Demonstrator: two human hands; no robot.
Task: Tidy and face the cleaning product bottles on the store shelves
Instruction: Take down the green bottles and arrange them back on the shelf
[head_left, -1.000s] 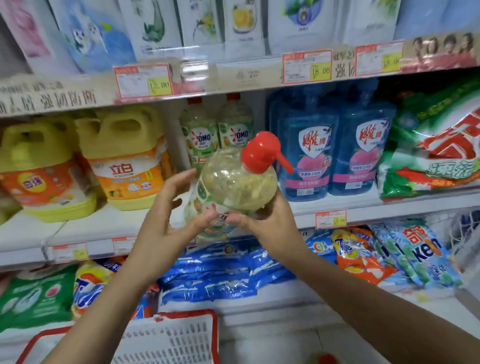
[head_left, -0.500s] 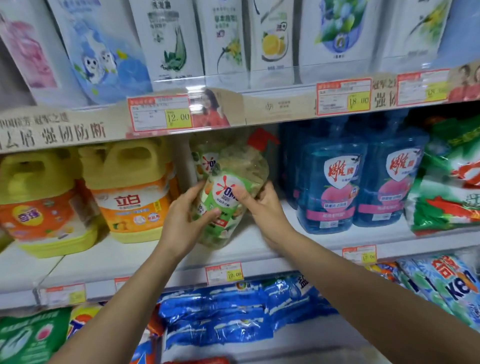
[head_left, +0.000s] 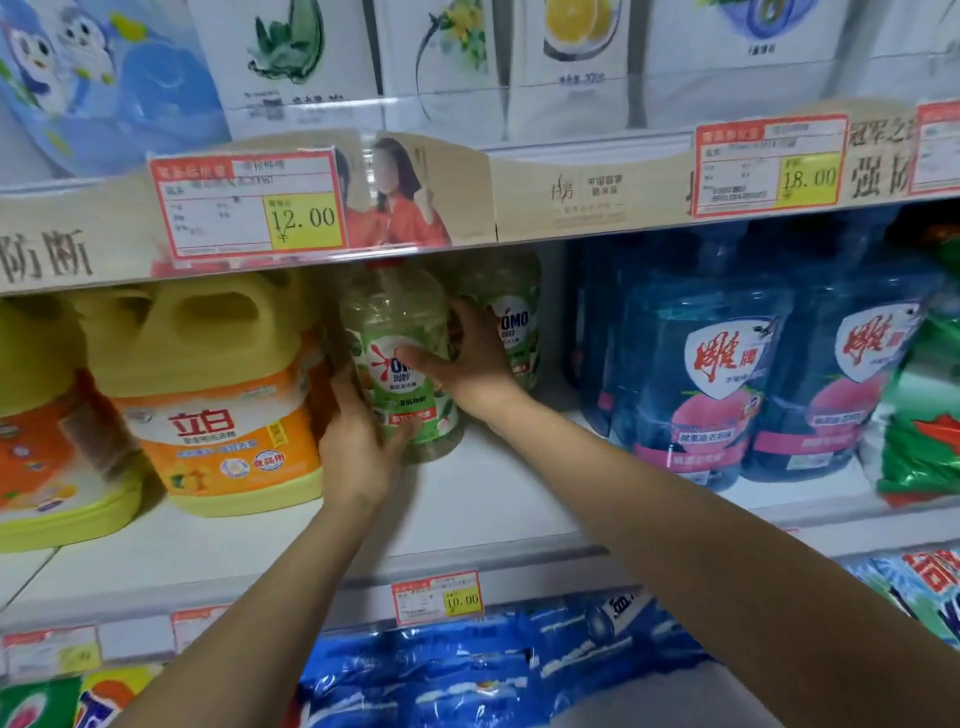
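A clear green OMO bottle (head_left: 395, 322) stands upright on the white middle shelf (head_left: 488, 499), its label facing me and its red cap hidden behind the shelf strip above. My left hand (head_left: 358, 441) grips its lower left side. My right hand (head_left: 462, 364) holds its right side, with the thumb across the label. A second OMO bottle (head_left: 511, 317) stands just behind and to the right.
Yellow and orange jugs (head_left: 208, 395) crowd the left of the held bottle. Blue bottles in plastic wrap (head_left: 696, 364) stand to the right, then green bags (head_left: 919, 415). The upper shelf strip with price tags (head_left: 249, 208) hangs low overhead. Blue packets (head_left: 467, 670) fill the shelf below.
Both hands moved the tilted bottle up and back from in front of the shelf, and it now stands upright on the middle shelf. The view has moved closer.
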